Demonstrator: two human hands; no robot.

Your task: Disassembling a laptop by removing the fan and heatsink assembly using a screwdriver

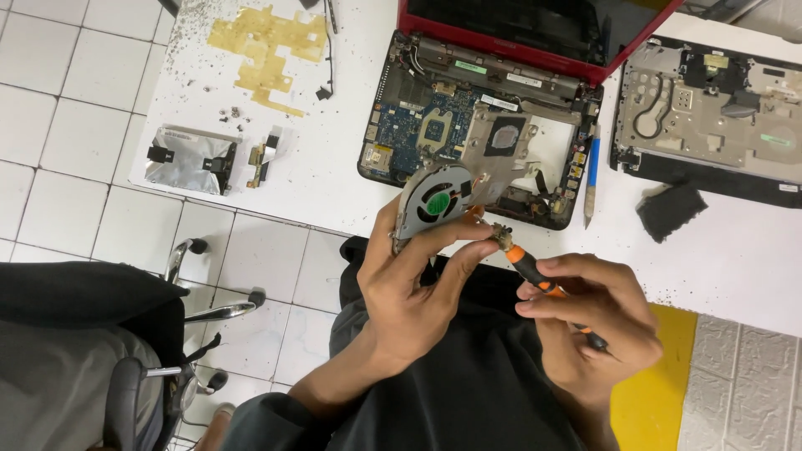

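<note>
The left hand [409, 288] is curled shut around the lower edge of a grey metal laptop cooling fan with a green hub and an attached flat heat-sink plate [443, 200]; its palm hides the fan's bottom rim, and I cannot make out how many fingers reach behind it. The right hand [597, 313] is closed on an orange-and-black screwdriver [535, 276], thumb and forefinger pinching the handle. The tip is lost behind a small brownish lump at the end of the shaft, just beside the left fingertips [476, 242], so whether it touches the fan is unclear.

The fan sits above the left hand, raised in front of the opened red-cased laptop with its blue circuit board exposed [418, 125], overlapping that laptop's near edge. The screen is cut off at the top of the view. Right of the laptop lies a blue pen-like tool [591, 171], then a grey metal keyboard frame [710, 108], cut off at the right, and a dark cloth scrap [671, 209] below it. Left of the laptop are a silver foil-wrapped drive [188, 159] and a patch of yellow tape residue [263, 46], all on the white table [317, 175]. The person's dark clothing hides the lap below both hands.
</note>
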